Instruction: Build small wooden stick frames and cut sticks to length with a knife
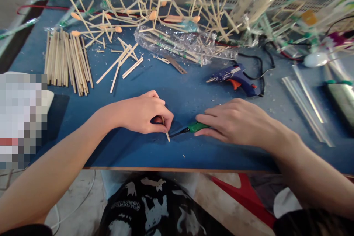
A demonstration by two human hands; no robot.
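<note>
My left hand (151,114) pinches a short wooden stick (168,137) between thumb and fingers, its lower end poking out below them. In my right hand (235,123) is a craft knife (197,127) with a green handle and a dark blade. The blade tip points left and meets or nearly meets the stick's exposed end; contact is hard to make out. Both hands are low over the blue tabletop (138,151), close to its front edge. A tiny wood chip (183,156) lies in front of them.
A blue glue gun (235,77) with an orange trigger lies beyond my right hand. Bundled sticks (66,61) are at left, and stick frames (155,11) stand along the back. A loose metal blade (177,64) lies mid-table. Clear glue sticks (305,107) are at right.
</note>
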